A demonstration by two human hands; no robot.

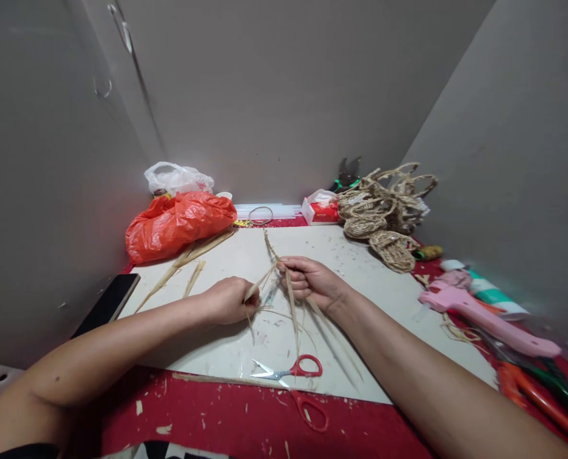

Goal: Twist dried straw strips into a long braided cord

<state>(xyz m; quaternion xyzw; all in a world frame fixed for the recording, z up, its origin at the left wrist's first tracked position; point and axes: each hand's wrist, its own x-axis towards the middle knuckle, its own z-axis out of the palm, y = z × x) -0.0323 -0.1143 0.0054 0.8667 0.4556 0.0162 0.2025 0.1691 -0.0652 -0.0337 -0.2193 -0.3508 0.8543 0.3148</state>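
Observation:
Over the middle of a white board, my right hand (311, 284) pinches a thin braid (270, 245) of dry straw-coloured fibre where its loose strands begin. The braided end points away from me. Several loose strands (291, 306) hang below the right hand toward me. To its left, my left hand (233, 299) is closed around other strands (264, 280) that run across to the pinch. Below both hands, scissors (296, 370) with red handles lie with their blades spread, and some strand ends reach close to them.
The white board (197, 347) lies on a red cloth (207, 414) strewn with scraps. Fibre strips (173, 271) and an orange plastic bag (181, 223) are at the left. Rope bundles (379, 204) stand back right. A pink glue gun (494, 315) lies far right. Grey walls enclose the table.

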